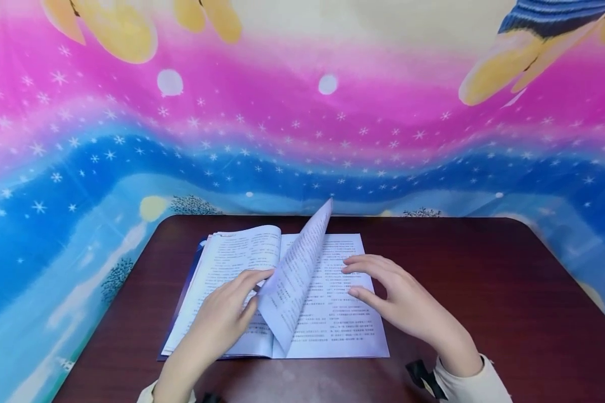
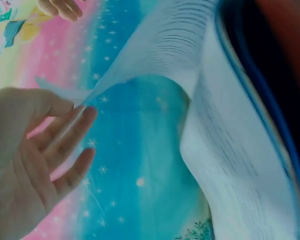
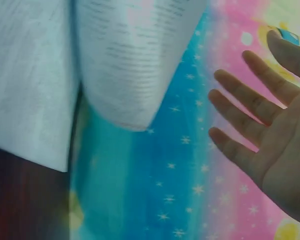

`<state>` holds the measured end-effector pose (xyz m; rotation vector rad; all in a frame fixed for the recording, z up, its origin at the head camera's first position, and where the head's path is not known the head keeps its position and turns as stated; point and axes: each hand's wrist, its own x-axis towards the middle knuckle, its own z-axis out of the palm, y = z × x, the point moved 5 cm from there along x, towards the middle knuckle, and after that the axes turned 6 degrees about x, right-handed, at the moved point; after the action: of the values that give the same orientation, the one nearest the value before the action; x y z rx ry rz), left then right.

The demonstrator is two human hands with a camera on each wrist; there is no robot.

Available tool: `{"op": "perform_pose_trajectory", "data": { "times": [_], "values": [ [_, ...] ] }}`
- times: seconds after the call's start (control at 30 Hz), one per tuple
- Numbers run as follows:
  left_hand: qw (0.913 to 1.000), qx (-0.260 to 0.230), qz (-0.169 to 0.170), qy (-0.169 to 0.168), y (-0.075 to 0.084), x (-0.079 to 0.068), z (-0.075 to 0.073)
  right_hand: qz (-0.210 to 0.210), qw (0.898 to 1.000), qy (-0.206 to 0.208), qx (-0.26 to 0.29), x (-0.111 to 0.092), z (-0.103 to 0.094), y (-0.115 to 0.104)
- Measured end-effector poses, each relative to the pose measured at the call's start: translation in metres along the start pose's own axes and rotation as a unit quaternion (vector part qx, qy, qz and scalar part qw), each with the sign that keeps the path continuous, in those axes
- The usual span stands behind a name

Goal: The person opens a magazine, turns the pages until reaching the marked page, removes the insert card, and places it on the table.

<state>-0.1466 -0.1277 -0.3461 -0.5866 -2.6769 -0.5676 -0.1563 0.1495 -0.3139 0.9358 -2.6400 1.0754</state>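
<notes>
An open book [image 1: 343, 330] lies on the table with printed text on both sides. One page [image 1: 294, 280] stands raised and curling between its two halves. My left hand [image 1: 227, 308] pinches the edge of this page between thumb and fingers, above the left half of the book. The left wrist view shows the pinched edge at the thumb tip, with the other fingers of the hand [image 2: 45, 155] spread. Over the right edge of the book hovers my right hand [image 1: 398, 291], its fingers apart and holding nothing. In the right wrist view that hand [image 3: 270, 130] is spread beside the raised page [image 3: 135, 75].
The dark brown table [image 1: 484, 291] has rounded far corners. Behind it hangs a pink and blue cloth [image 1: 282, 129] with snowflake prints, reaching down to the table's far edge. A dark bow [image 1: 426, 378] sits at the right sleeve's cuff [image 1: 476, 383].
</notes>
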Motion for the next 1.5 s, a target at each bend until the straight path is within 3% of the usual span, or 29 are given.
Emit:
{"op": "perform_pose_trajectory", "data": {
  "times": [0.13, 0.3, 0.6, 0.87, 1.13, 1.37, 1.5],
  "values": [
    [0.9973, -0.017, -0.066, 0.026, -0.017, -0.011, -0.009, 0.001, 1.0, -0.012, 0.0, -0.007, 0.006, 0.005],
    [0.9914, -0.033, -0.126, 0.008, -0.035, -0.023, -0.016, 0.012, 0.999, -0.028, -0.018, -0.014, 0.011, 0.017],
    [0.9861, -0.007, -0.162, -0.038, -0.062, -0.043, -0.02, -0.014, 0.998, -0.031, -0.058, -0.025, 0.012, 0.039],
    [0.9806, 0.006, -0.189, -0.052, -0.084, -0.057, -0.025, -0.016, 0.996, -0.033, -0.086, -0.038, 0.004, 0.056],
    [0.9634, 0.022, -0.243, -0.11, -0.105, -0.067, -0.024, 0.01, 0.991, -0.094, -0.097, -0.047, 0.008, 0.069],
    [0.9533, 0.045, -0.245, -0.171, -0.118, -0.076, -0.019, 0.021, 0.987, -0.129, -0.098, -0.051, 0.015, 0.079],
    [0.942, 0.046, -0.254, -0.215, -0.127, -0.084, -0.011, 0.013, 0.986, -0.138, -0.095, -0.052, 0.02, 0.081]
  ]
}}
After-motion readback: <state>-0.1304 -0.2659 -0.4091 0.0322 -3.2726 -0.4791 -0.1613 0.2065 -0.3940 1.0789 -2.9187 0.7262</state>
